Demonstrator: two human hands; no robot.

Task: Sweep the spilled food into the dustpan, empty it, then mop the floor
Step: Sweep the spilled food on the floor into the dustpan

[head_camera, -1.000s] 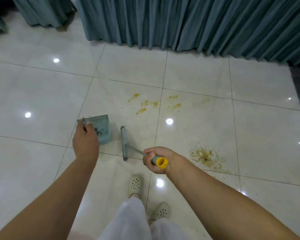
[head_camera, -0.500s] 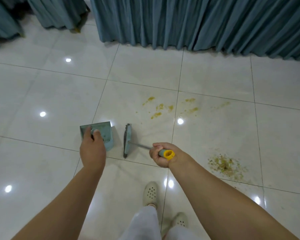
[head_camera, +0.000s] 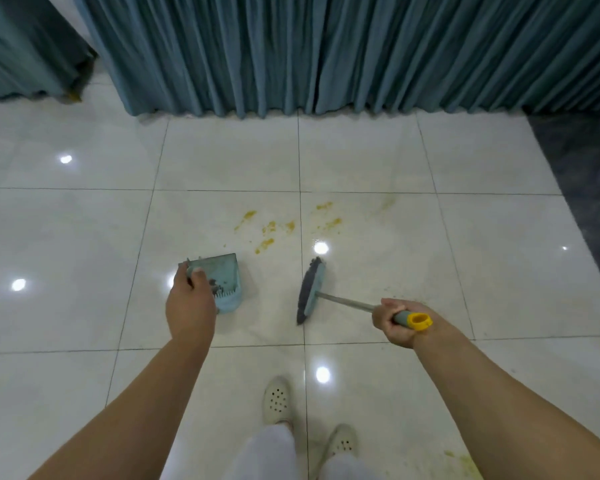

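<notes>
My left hand grips the back of a pale blue dustpan that sits on the white tiled floor. My right hand holds the yellow-tipped handle of a broom, whose blue brush head rests on the floor to the right of the dustpan with a gap between them. Yellow food smears lie on the tiles just beyond both tools. A second patch of crumbs shows at the bottom right, partly hidden by my right forearm.
Teal curtains hang to the floor along the far side. A dark floor strip runs along the right edge. My two feet in white perforated shoes stand on the tiles below the tools.
The view has shifted forward and right, so the crumb patch now sits by my right arm. The broom head has moved right, away from the dustpan. My left hand still holds the dustpan.
</notes>
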